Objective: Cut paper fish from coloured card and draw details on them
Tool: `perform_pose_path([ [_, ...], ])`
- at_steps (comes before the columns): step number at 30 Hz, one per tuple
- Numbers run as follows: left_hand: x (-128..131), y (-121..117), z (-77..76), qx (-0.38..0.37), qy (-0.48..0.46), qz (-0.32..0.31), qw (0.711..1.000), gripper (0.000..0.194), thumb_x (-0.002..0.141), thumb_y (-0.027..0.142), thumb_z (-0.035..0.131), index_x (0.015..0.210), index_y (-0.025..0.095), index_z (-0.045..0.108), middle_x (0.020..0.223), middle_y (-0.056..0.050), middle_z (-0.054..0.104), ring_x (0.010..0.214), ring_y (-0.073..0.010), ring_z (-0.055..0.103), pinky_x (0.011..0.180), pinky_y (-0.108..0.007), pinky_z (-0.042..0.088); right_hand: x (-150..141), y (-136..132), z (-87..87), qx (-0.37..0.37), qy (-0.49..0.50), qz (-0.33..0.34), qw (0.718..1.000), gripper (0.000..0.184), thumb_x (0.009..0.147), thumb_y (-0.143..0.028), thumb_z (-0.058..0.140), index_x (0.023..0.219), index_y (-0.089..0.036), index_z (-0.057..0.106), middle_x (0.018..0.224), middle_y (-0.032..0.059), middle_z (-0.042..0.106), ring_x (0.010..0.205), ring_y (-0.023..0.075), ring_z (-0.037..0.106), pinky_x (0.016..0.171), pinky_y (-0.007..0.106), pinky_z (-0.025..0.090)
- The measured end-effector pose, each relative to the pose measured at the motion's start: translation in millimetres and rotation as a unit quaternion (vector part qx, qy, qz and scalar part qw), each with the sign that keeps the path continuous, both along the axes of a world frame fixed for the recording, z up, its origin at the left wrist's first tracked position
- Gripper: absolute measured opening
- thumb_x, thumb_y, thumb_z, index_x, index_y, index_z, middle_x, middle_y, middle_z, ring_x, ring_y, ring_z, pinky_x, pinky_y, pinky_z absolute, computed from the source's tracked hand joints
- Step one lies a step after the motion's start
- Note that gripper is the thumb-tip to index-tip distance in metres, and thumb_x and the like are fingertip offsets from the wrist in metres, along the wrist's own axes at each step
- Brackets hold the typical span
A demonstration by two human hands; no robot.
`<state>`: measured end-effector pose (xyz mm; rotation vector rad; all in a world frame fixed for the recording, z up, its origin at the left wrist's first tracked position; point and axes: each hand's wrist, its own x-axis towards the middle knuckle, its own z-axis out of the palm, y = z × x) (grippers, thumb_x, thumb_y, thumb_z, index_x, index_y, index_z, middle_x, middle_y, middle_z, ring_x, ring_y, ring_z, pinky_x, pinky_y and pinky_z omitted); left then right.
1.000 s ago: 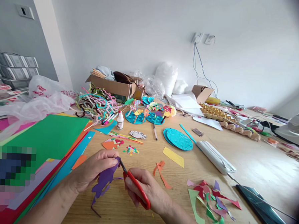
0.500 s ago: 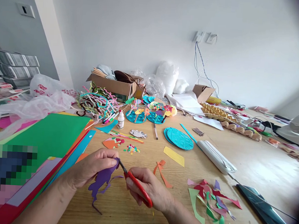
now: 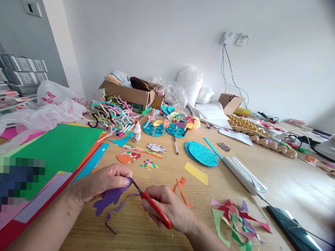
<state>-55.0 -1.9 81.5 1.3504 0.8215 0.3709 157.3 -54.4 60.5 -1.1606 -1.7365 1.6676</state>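
Between the thumb and fingers of my left hand (image 3: 108, 180) is a purple paper fish shape (image 3: 111, 197), pinched at its upper right end. My right hand (image 3: 165, 208) is closed around the red handles of a pair of scissors (image 3: 156, 209). Their dark blades (image 3: 135, 185) meet the paper's edge right beside my left fingertips. A thin purple offcut strip (image 3: 112, 212) curls down below the blades. Just beyond my hands lie an orange paper fish (image 3: 126, 158) and a scatter of small coloured dots (image 3: 149, 164).
Coloured paper sheets (image 3: 56, 146) are stacked at left. Paper scraps (image 3: 238, 223) lie at right, near a white power strip (image 3: 245, 174) and a dark phone-like slab (image 3: 293, 235). Farther back stand a glue bottle (image 3: 137, 132), blue discs (image 3: 202, 154) and a pile of pipe cleaners (image 3: 112, 113).
The purple shape has turned in my left hand, its lower end swinging left. The offcut strip now hangs farther from it. The whole view has shifted slightly.
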Motion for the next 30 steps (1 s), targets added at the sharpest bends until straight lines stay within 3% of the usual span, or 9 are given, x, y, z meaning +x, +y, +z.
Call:
perform_pose_path([
  [4, -3.8, 1.7, 1.1, 0.002, 0.015, -0.02, 1.0, 0.031, 0.071, 0.043, 0.059, 0.059, 0.02, 0.042, 0.05, 0.007, 0.036, 0.043, -0.0068, 0.022, 0.04, -0.021, 0.013, -0.3, 0.7, -0.1, 0.011, -0.017, 0.017, 1.0, 0.037, 0.087, -0.04, 0.051, 0.06, -0.017, 0.042, 0.048, -0.0066, 0.041, 0.04, 0.0042, 0.035, 0.037, 0.016, 0.026],
  [9, -8.8, 4.0, -0.5, 0.022, 0.051, -0.049, 0.997, 0.029, 0.072, 0.041, 0.058, 0.06, 0.019, 0.043, 0.054, 0.007, 0.036, 0.045, -0.0076, 0.024, 0.041, -0.021, 0.015, -1.7, 1.2, 0.1, 0.064, -0.059, 0.029, 0.996, 0.034, 0.087, -0.035, 0.052, 0.06, -0.017, 0.042, 0.051, -0.0064, 0.038, 0.046, 0.0045, 0.033, 0.042, 0.016, 0.024],
  [12, -11.8, 6.3, -1.7, 0.06, 0.09, -0.059, 0.992, 0.028, 0.074, 0.041, 0.056, 0.061, 0.02, 0.044, 0.055, 0.006, 0.037, 0.047, -0.0084, 0.027, 0.042, -0.021, 0.017, -1.3, 2.3, 0.2, 0.051, -0.059, 0.029, 0.997, 0.033, 0.088, -0.034, 0.049, 0.06, -0.017, 0.041, 0.052, -0.0059, 0.039, 0.045, 0.0051, 0.034, 0.041, 0.017, 0.025],
  [18, -19.1, 14.3, 0.8, 0.085, 0.105, 0.016, 0.991, 0.03, 0.075, 0.048, 0.057, 0.067, 0.02, 0.047, 0.053, 0.005, 0.049, 0.043, -0.0087, 0.035, 0.039, -0.018, 0.021, 6.4, 8.9, -0.4, 0.076, -0.179, 0.06, 0.979, 0.034, 0.086, -0.036, 0.05, 0.06, -0.017, 0.044, 0.053, -0.005, 0.042, 0.049, 0.0066, 0.036, 0.045, 0.018, 0.027],
  [23, -26.2, 20.6, -0.2, 0.146, 0.137, 0.057, 0.978, 0.018, 0.077, 0.037, 0.056, 0.079, 0.019, 0.058, 0.062, 0.003, 0.055, 0.053, -0.0119, 0.047, 0.043, -0.018, 0.03, 14.7, 9.4, 0.6, 0.177, -0.278, 0.121, 0.936, 0.02, 0.082, -0.027, 0.051, 0.067, -0.016, 0.056, 0.058, -0.0034, 0.047, 0.053, 0.008, 0.039, 0.047, 0.019, 0.026],
  [27, -27.3, 19.8, 0.6, 0.182, 0.194, 0.102, 0.958, 0.014, 0.072, 0.028, 0.057, 0.082, 0.021, 0.063, 0.06, 0.004, 0.054, 0.051, -0.0121, 0.045, 0.04, -0.018, 0.026, 17.7, 6.9, 8.4, 0.193, -0.313, 0.153, 0.917, 0.02, 0.082, -0.028, 0.048, 0.071, -0.016, 0.06, 0.061, -0.0007, 0.053, 0.054, 0.0095, 0.041, 0.048, 0.019, 0.027],
  [30, -27.2, 20.3, 0.4, 0.193, 0.19, 0.118, 0.955, 0.021, 0.069, 0.026, 0.057, 0.089, 0.022, 0.064, 0.063, 0.005, 0.057, 0.053, -0.0134, 0.049, 0.044, -0.019, 0.032, 19.8, 5.7, 14.5, 0.2, -0.332, 0.165, 0.907, 0.02, 0.081, -0.028, 0.049, 0.074, -0.016, 0.063, 0.064, 0.0008, 0.056, 0.055, 0.0104, 0.041, 0.049, 0.02, 0.027],
])
